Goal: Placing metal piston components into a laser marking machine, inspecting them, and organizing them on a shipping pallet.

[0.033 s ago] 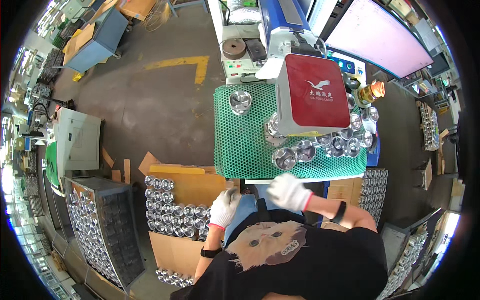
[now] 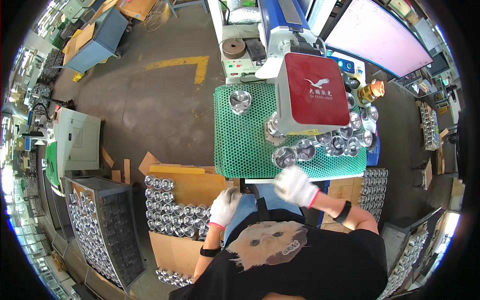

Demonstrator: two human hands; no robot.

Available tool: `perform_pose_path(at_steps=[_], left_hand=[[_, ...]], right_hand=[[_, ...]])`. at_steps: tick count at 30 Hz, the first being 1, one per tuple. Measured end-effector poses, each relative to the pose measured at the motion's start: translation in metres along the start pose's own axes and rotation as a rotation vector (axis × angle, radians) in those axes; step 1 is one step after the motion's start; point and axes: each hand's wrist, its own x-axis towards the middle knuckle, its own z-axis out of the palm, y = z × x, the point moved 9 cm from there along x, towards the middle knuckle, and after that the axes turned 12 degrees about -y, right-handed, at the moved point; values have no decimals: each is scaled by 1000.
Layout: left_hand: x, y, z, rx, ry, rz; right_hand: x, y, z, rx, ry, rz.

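Observation:
My right hand (image 2: 294, 187), in a white knitted glove, is at the front edge of the green perforated mat (image 2: 240, 145). Its fingers are curled in, and nothing shows in them. Just beyond it, two shiny metal pistons (image 2: 284, 157) stand on the mat, apart from the hand. Lower and to the left, beside my thigh, my gloved left hand (image 2: 225, 206) has its fingers bent together with no object visible. Another piston (image 2: 273, 125) sits under the red-topped laser head (image 2: 317, 90), partly covered by it. One lone piston (image 2: 240, 102) stands at the mat's far left.
Several pistons (image 2: 337, 145) crowd the mat's right side, near an orange-capped jar (image 2: 370, 92). A large monitor (image 2: 378, 35) stands behind on the right. Rows of pistons (image 2: 172, 220) lie on cardboard at my left, beside a rack (image 2: 107, 220). More rows (image 2: 374, 192) are at my right.
My right hand has shifted slightly right and toward the mat's pistons. My left hand and the pistons look the same.

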Motion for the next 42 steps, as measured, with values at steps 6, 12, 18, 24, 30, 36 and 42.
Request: perform_pose_path(at_steps=[6,12,18,24,30,36,42], left_hand=[[6,-1,7,-144,-88,54],[-29,-48,2,-568,-57,55],[-35,-17,-9,-1543,-279,187],[-72,53,-69,-1910,-226,397],[-84,96,-63,-2261,-536,204],[-69,110,-53,-2245,-617,9],[-27,117,-43,-1624,-182,142]], right_hand=[[2,50,32,-389,-49,99],[23,14,29,-235,-102,157],[41,-82,-32,1356,-117,59],[61,-128,-66,2191,-153,91],[48,-117,-42,2224,-274,291],[40,-84,-70,1680,-308,139],[19,-29,-87,1512,98,-76]])
